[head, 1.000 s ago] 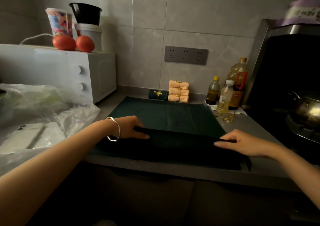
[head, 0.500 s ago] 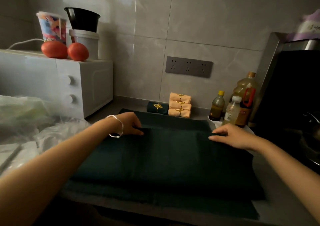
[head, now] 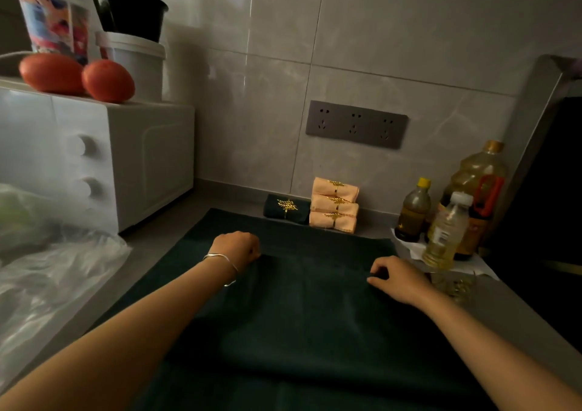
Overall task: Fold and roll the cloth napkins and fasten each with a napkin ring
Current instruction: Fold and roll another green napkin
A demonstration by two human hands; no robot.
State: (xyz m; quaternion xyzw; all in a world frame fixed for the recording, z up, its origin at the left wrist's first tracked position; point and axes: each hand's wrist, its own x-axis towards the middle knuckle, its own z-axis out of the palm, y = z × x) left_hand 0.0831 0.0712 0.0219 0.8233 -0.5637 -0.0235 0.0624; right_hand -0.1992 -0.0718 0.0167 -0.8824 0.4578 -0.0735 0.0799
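Dark napkin [head: 315, 309], seemingly in curled fingers [head: 378, 272]

One head-worn wide-angle camera looks forward and down, close over the counter [head: 157, 243], toward the tiled wall [head: 378, 48].

A dark green cloth napkin [head: 299, 332] lies spread on the grey surface [head: 151, 246]. Behind it, by the far wall, a rolled green napkin [head: 285, 209] sits left of three stacked peach napkin rolls [head: 334, 204]. A white microwave [head: 94, 158] stands to the left and plastic oil bottles [head: 447, 221] to the right.
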